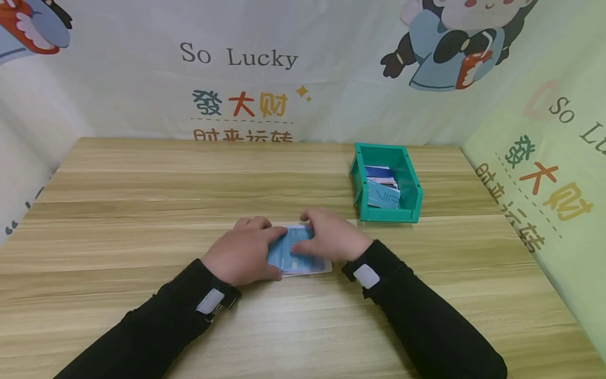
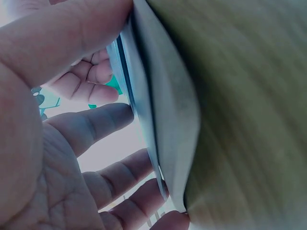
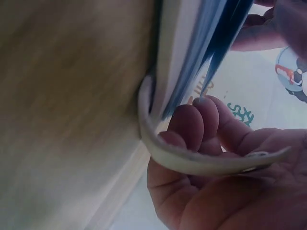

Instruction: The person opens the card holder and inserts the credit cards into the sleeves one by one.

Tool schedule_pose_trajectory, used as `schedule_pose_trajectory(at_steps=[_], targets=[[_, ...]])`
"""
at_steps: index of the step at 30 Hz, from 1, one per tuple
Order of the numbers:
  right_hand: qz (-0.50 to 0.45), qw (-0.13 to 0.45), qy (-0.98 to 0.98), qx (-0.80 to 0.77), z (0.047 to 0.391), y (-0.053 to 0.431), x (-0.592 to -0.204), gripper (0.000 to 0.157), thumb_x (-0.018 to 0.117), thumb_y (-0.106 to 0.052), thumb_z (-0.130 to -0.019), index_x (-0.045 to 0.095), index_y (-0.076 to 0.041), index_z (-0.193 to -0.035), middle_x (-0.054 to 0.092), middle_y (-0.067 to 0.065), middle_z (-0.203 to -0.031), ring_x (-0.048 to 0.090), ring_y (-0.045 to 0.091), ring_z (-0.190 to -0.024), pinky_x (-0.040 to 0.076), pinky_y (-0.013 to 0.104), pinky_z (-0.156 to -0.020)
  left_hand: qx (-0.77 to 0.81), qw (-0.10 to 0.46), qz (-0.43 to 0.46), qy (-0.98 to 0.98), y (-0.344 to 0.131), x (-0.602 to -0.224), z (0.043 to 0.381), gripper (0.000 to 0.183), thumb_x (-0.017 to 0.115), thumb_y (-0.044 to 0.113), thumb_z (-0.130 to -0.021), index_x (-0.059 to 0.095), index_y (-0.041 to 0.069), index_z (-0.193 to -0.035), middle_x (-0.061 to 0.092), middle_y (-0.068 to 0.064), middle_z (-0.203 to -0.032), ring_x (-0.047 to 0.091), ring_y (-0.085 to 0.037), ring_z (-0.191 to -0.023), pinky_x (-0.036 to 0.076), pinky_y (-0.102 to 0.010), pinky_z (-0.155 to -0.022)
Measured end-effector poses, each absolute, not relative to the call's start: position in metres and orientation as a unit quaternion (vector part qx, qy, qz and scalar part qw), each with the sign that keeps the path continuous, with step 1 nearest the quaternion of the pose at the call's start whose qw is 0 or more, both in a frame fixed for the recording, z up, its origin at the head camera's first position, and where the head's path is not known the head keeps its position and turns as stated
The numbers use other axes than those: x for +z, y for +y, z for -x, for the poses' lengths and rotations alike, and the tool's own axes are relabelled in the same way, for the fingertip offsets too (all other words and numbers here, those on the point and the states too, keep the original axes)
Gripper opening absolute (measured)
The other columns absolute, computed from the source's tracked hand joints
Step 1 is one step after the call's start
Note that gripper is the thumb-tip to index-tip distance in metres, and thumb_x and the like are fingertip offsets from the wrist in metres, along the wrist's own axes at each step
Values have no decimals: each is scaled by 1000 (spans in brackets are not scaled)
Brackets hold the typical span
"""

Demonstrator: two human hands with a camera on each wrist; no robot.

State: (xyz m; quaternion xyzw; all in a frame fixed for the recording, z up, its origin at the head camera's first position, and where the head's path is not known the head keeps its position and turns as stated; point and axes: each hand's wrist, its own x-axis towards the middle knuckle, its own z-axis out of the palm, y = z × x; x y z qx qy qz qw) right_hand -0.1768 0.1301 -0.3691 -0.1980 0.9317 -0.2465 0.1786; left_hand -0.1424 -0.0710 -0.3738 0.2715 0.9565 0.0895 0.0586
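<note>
A pale card holder (image 1: 327,267) with clear sleeves lies on the table, a light blue card (image 1: 286,259) showing on its open face. My left hand (image 1: 243,252) grips its left side, thumb at the near edge and fingers along the far edge. From the right, my right hand (image 1: 335,236) curls its fingers at the sleeve edges, with its thumb over the blue card. In the right wrist view, a cream strap (image 3: 201,162) with a metal snap stretches from the holder across the right fingers. Stacked sleeves (image 3: 192,57) stand edge-on there.
Behind the right hand stands a green bin (image 1: 389,216) holding several cards, among them a blue VIP card (image 1: 384,196). The wood-grain table (image 1: 156,210) ends at a printed cloth backdrop (image 1: 331,105) at the back and sides.
</note>
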Motion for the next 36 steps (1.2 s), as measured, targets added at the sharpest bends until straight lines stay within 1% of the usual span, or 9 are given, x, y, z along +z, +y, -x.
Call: schedule_pose_trajectory(at_steps=[4, 7, 11, 13, 19, 25, 29, 31, 36], targets=[[176, 167, 926, -290, 177, 129, -368, 51, 70, -32, -84, 51, -7, -124, 53, 6, -94, 51, 18, -79, 47, 31, -66, 92, 61, -269, 957, -71, -373, 142, 84, 77, 55, -66, 49, 17, -136, 50, -9, -121, 41, -29, -104, 44, -42, -86], [161, 153, 916, -335, 176, 127, -366, 47, 71, -25, -84, 51, -7, -123, 53, 8, -100, 51, 19, -82, 49, 32, -70, 94, 64, -265, 958, -71, -372, 142, 85, 77, 55, -66, 48, 17, -137, 50, -9, -121, 41, -29, -104, 44, -42, -86], [140, 140, 911, -363, 174, 125, -362, 44, 69, -18, -84, 50, -6, -122, 53, 9, -116, 52, 20, -89, 50, 34, -79, 101, 68, -261, 958, -70, -371, 142, 87, 78, 54, -66, 47, 15, -138, 50, -9, -123, 42, -28, -104, 44, -43, -87], [120, 131, 911, -372, 174, 125, -361, 42, 68, -16, -85, 49, -7, -121, 53, 7, -117, 52, 20, -89, 51, 35, -79, 110, 71, -255, 958, -70, -371, 143, 89, 78, 54, -65, 47, 13, -137, 50, -9, -124, 41, -27, -105, 44, -42, -87], [91, 92, 914, -385, 175, 128, -360, 35, 65, -12, -85, 50, -7, -117, 53, 5, -100, 51, 20, -84, 51, 32, -69, 145, 96, -234, 957, -72, -372, 146, 90, 80, 49, -65, 45, 7, -137, 47, -9, -130, 39, -25, -110, 43, -41, -89], [133, 85, 898, -411, 172, 126, -360, 37, 63, -23, -88, 50, -5, -118, 57, 5, -84, 53, 19, -66, 47, 29, -53, 165, 108, -233, 952, -74, -372, 149, 91, 81, 47, -66, 43, 4, -137, 46, -11, -131, 41, -24, -106, 44, -42, -87], [173, 96, 879, -435, 167, 124, -359, 37, 59, -24, -92, 47, -5, -120, 61, 3, -74, 55, 17, -58, 45, 30, -49, 173, 110, -235, 950, -75, -372, 150, 92, 81, 46, -66, 41, 4, -138, 46, -11, -131, 42, -24, -104, 44, -42, -87], [192, 98, 873, -437, 165, 124, -358, 37, 58, -24, -93, 47, -4, -121, 62, 1, -73, 55, 15, -57, 46, 31, -50, 175, 110, -234, 950, -75, -372, 150, 92, 80, 46, -67, 41, 4, -139, 46, -10, -131, 42, -23, -104, 44, -42, -87], [224, 113, 867, -430, 162, 122, -359, 39, 57, -24, -93, 48, -3, -124, 65, 0, -80, 56, 13, -61, 47, 31, -52, 178, 114, -232, 949, -76, -373, 150, 92, 80, 46, -67, 40, 3, -139, 46, -10, -130, 43, -22, -102, 44, -41, -86]])
